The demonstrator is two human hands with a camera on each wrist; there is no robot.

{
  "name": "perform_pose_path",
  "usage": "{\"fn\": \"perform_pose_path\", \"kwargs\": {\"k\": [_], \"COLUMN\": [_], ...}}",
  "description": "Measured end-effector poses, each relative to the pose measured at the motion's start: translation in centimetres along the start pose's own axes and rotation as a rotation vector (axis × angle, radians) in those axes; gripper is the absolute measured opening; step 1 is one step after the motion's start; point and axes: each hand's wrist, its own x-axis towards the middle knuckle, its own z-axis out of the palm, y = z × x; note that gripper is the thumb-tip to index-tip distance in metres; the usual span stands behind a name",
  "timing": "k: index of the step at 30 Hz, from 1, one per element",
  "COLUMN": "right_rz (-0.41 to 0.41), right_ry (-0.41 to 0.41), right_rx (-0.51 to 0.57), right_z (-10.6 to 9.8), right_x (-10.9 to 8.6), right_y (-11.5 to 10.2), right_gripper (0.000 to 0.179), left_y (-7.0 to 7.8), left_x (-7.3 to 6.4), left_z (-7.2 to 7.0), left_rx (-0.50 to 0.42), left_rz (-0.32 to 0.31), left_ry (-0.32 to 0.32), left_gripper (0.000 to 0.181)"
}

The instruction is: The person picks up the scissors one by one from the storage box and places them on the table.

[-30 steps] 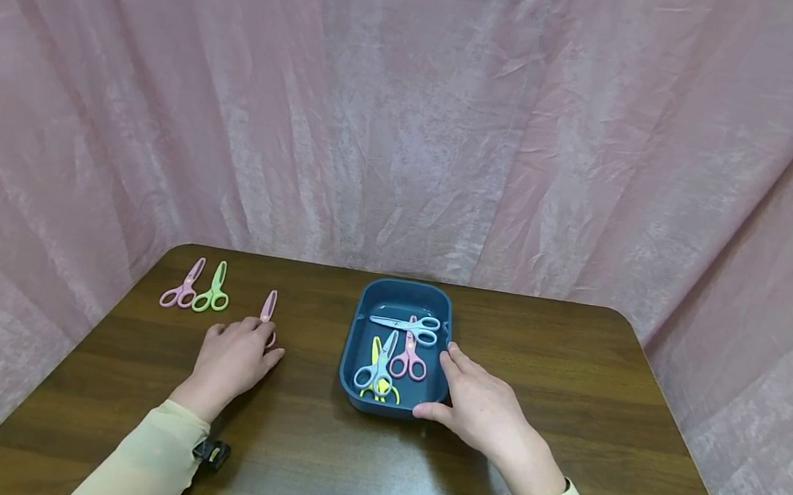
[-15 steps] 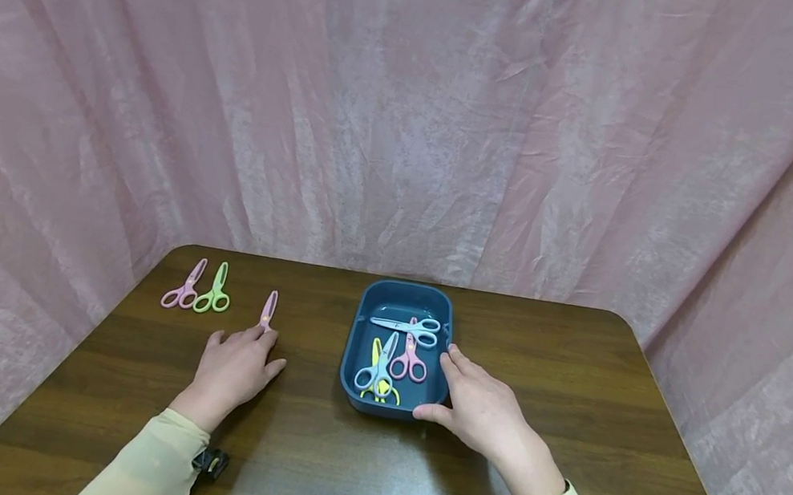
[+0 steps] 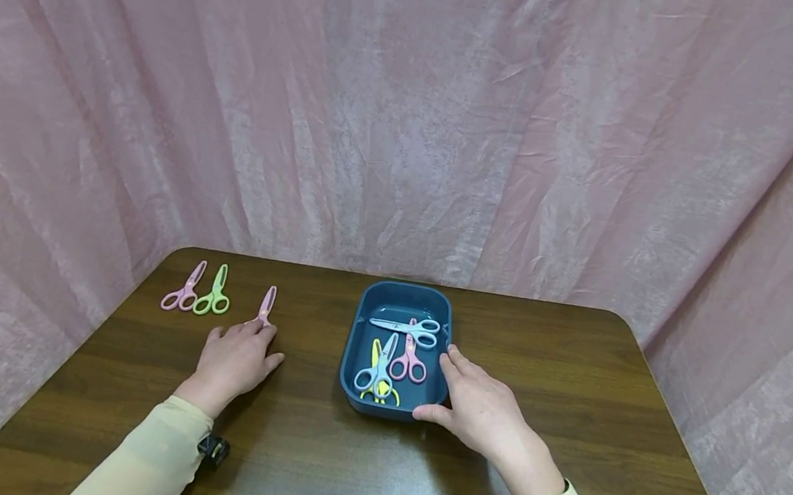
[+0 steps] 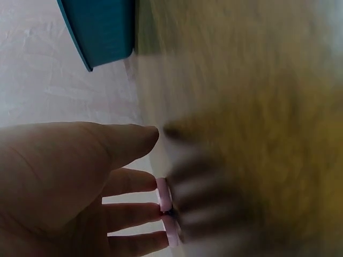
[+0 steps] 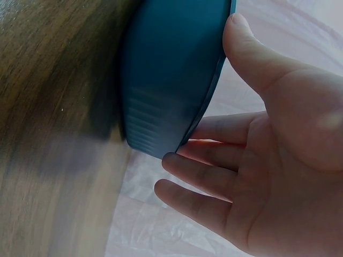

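Observation:
In the head view, my left hand point(image 3: 234, 361) lies over the handles of pink scissors point(image 3: 267, 304), whose blade points away. The left wrist view shows straight fingertips touching the pink handle loops point(image 4: 164, 195), with the thumb apart. My right hand point(image 3: 485, 406) rests at the near right corner of a dark blue plastic bin point(image 3: 349, 355). Its thumb touches the bin's rim point(image 5: 231, 32) and its extended fingers lie along the side. Inside the bin are light blue scissors point(image 3: 383, 371), a second light blue pair point(image 3: 406, 327), pink scissors point(image 3: 409, 362) and yellow scissors point(image 3: 376, 350).
At the table's far left lie mauve-pink scissors point(image 3: 183, 294) and green scissors point(image 3: 216, 295), side by side. All of this stands on a brown wooden table point(image 3: 315, 465). A pink curtain point(image 3: 410, 120) hangs behind the far edge.
My left fingers have shifted over the pink scissors' handles, and those scissors have moved slightly left and away. My right hand and the bin have stayed in place.

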Motion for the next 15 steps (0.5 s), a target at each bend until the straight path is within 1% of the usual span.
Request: {"fn": "perform_pose_path", "kwargs": {"k": [8, 15], "right_rz": [0.007, 0.006], "right_ry": [-0.008, -0.010], "right_rx": [0.000, 0.002], "right_z": [-0.1, -0.1], "right_x": [0.0, 0.0], "right_y": [0.0, 0.0], "right_gripper": [0.099, 0.099], "left_y": [-1.2, -2.3], "left_x": [1.4, 2.6], "left_z": [0.0, 0.1], "left_rx": [-0.013, -0.050], "left_rz": [-0.009, -0.030], "left_ry": [-0.027, -0.048], "left_gripper": [0.057, 0.059]}}
